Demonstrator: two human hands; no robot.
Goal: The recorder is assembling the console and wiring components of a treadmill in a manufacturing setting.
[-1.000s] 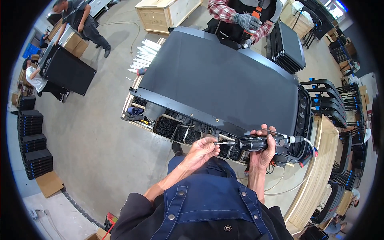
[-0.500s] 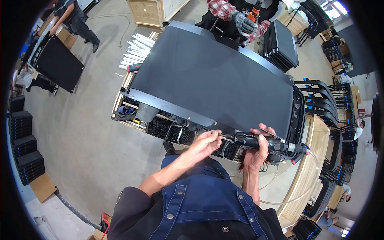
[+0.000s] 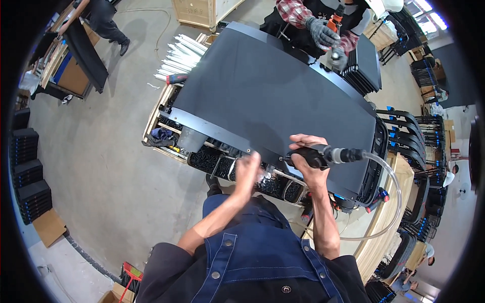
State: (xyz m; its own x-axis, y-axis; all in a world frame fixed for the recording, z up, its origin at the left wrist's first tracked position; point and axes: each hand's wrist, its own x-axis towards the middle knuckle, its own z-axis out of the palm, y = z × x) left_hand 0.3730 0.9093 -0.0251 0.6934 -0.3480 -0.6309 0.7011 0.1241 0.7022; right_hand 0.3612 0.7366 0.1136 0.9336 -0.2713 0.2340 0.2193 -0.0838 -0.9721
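Driver (image 3: 317, 157), left hand (image 3: 247, 171) now apart

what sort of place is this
Probably a factory assembly floor: the right hand holds a power tool with a clear hose, small dark parts lie heaped below the edge of a broad dark panel, and stacks of black pieces stand at the left.

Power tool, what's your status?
Right hand: fingers around power tool, by dark panel. Left hand: blurred, grip unclear. Clear hose loops beside right forearm.

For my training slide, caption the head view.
Right hand grips black power tool over dark panel; left hand is blurred.
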